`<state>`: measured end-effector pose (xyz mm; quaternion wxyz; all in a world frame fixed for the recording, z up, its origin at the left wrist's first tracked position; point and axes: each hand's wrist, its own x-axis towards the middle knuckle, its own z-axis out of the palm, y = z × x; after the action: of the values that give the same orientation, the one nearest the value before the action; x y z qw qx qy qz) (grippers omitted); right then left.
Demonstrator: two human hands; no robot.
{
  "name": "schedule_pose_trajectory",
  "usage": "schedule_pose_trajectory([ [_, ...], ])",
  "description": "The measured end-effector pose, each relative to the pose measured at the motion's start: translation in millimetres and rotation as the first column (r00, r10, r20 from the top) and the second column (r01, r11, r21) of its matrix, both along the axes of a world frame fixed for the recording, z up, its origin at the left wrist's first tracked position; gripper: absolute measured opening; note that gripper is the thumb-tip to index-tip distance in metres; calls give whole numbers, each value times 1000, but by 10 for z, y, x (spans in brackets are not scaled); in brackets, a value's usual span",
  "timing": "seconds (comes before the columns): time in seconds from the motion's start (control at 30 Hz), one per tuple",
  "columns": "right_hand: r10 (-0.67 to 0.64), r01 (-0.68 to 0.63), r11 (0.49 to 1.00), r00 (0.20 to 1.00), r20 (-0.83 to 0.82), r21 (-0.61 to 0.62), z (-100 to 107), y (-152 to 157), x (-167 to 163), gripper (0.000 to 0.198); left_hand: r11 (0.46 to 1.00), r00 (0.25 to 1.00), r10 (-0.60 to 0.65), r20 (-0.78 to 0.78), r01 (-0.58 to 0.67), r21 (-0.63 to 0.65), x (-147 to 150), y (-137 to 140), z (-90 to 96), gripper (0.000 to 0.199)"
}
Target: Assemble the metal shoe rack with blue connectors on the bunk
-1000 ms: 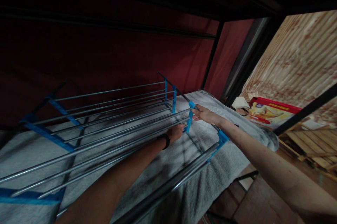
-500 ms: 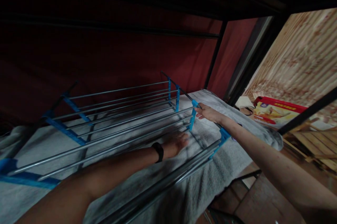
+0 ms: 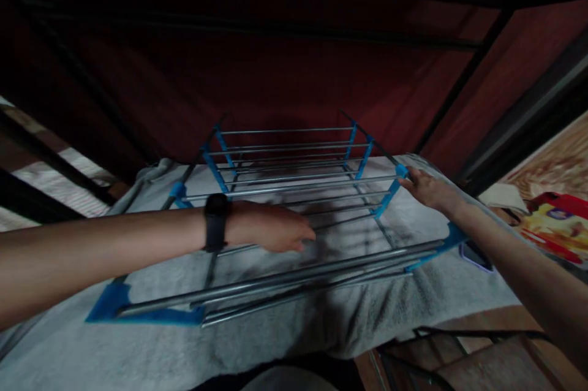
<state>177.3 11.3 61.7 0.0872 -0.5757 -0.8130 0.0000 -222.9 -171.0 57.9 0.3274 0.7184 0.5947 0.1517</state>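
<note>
A rack of grey metal tubes with blue plastic joints [image 3: 294, 186] lies on a grey cloth [image 3: 151, 354]. My right hand [image 3: 429, 189] is closed at the blue joint on the rack's right side rail, its fingers bent around that spot. Over the middle of the rack hovers my left hand [image 3: 275, 228], palm down, its loosely bent fingers apart and holding nothing that I can see. A black watch [image 3: 215, 222] is on the left wrist. Several tubes [image 3: 275, 287] run across the near side, between blue end pieces.
Dark frame bars [image 3: 466, 81] and a dark red wall [image 3: 285, 84] enclose the back. At the right, under my forearm, lies a phone-like object [image 3: 476, 256]. Beyond it is a red and yellow box [image 3: 558, 222]. A dark metal frame [image 3: 413, 363] stands below the cloth's front edge.
The view has turned left, bringing the rack to the middle. My left hand has moved away from the rack's right side towards its middle. My right hand stays at the same blue joint.
</note>
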Motion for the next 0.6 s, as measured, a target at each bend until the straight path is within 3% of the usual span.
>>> schedule_pose_trajectory([
  [0.03,27,-28,997,999,17,66,27,-34,-15,57,1000,1000,-2,16,2,-29,-200,-82,177,22],
  [0.07,71,-73,988,997,21,134,58,-79,-48,59,997,997,72,24,-72,5,-383,-195,396,20],
  [0.13,207,-198,955,978,-14,219,119,-208,-189,58,930,944,331,13,-328,162,-649,-502,916,30],
  [0.17,285,-268,940,957,-53,210,138,-297,-300,57,896,916,400,-6,-390,212,-724,-683,1179,38],
  [0.23,425,-421,905,893,-146,62,130,-521,-593,52,902,918,393,-54,-373,219,-803,-1038,1588,44],
  [0.3,540,-579,794,812,-221,-188,42,-778,-946,46,869,921,390,11,-372,326,-908,-1319,1704,46],
  [0.37,648,-691,637,720,-248,-343,-123,-1012,-1312,40,741,858,483,175,-507,441,-1145,-1490,1466,49],
  [0.43,717,-736,542,657,-234,-405,-334,-1181,-1658,35,610,737,599,314,-674,417,-1491,-1562,942,46],
  [0.47,742,-743,513,636,-213,-431,-444,-1237,-1819,34,572,675,641,365,-738,359,-1667,-1574,616,45],
  [0.53,788,-758,457,588,-183,-466,-658,-1307,-2115,33,557,596,691,410,-800,224,-1945,-1577,-63,42],
  [0.6,822,-789,396,533,-202,-469,-854,-1350,-2382,35,573,566,707,424,-810,126,-2065,-1574,-670,42],
])
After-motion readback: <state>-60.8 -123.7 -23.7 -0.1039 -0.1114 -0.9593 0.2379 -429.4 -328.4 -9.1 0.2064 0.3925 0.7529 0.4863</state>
